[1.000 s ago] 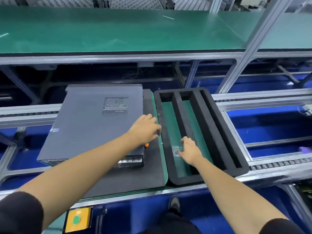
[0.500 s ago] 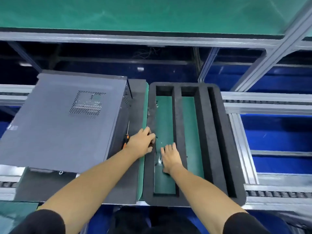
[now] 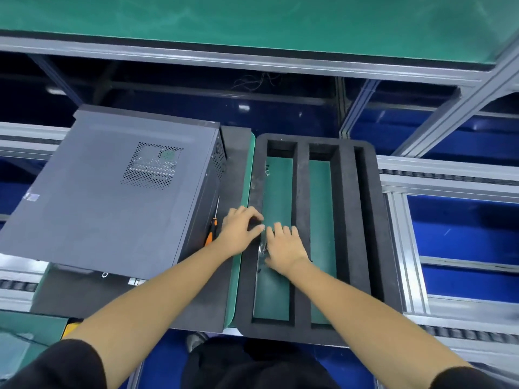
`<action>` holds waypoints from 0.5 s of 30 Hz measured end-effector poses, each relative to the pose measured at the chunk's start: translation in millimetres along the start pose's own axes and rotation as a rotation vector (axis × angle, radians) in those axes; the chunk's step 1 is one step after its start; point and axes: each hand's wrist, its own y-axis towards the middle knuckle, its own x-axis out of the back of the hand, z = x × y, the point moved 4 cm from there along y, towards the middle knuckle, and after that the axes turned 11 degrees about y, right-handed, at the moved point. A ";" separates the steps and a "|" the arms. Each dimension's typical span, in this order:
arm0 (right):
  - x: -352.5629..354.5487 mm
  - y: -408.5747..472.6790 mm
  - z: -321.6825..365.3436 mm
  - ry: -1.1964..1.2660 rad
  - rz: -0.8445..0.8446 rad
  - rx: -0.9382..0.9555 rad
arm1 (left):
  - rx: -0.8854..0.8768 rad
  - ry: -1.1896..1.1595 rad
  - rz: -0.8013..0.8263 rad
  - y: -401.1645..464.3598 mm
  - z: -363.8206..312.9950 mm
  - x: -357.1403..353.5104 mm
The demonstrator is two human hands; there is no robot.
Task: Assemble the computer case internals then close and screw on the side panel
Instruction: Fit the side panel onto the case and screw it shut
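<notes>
A grey computer case point(image 3: 112, 192) lies on its side at the left, its vented side panel facing up. An orange-handled screwdriver point(image 3: 211, 230) lies on the dark mat beside the case's right wall. A black foam tray point(image 3: 362, 220) with long slots sits to the right. My left hand point(image 3: 240, 230) rests on the tray's left rim, fingers curled. My right hand point(image 3: 285, 248) lies palm down in the leftmost slot, over a small clear plastic bag point(image 3: 261, 249) that peeks out at its left edge. Whether either hand grips the bag is hidden.
The case sits on a dark foam mat point(image 3: 202, 299) on a conveyor line with metal rails point(image 3: 449, 181). A green shelf point(image 3: 252, 21) runs overhead at the back. Blue floor shows through gaps at the right. A yellow box point(image 3: 71, 327) sits at the lower left.
The view has tilted down and closer. My left hand left the case edge and came to the tray's rim. My right hand slid up the leftmost slot beside it.
</notes>
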 end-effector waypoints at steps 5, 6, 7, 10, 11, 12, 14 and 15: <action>58.2 -4.9 -11.7 0.077 -0.154 0.016 | 0.276 -0.821 0.092 -11.3 -7.0 3.8; 65.6 -5.6 -12.0 0.077 -0.174 0.041 | 0.291 -0.912 0.136 -14.2 -8.5 4.8; 71.7 -6.0 -11.4 0.071 -0.193 0.075 | 0.294 -0.994 0.170 -16.9 -10.0 5.8; 82.0 -8.0 -9.9 0.096 -0.228 0.152 | 0.284 -1.179 0.205 -22.6 -15.5 10.9; 83.3 -8.6 -10.9 0.128 -0.235 0.163 | 0.281 -1.226 0.204 -24.9 -16.7 12.5; 84.0 -9.1 -12.2 0.171 -0.246 0.170 | 0.275 -1.258 0.202 -27.3 -17.6 14.6; 84.1 -11.4 -15.4 0.291 -0.266 0.178 | 0.248 -1.297 0.201 -31.5 -17.4 18.0; 83.2 -13.1 -16.8 0.351 -0.268 0.183 | 0.235 -1.310 0.198 -33.9 -16.8 19.5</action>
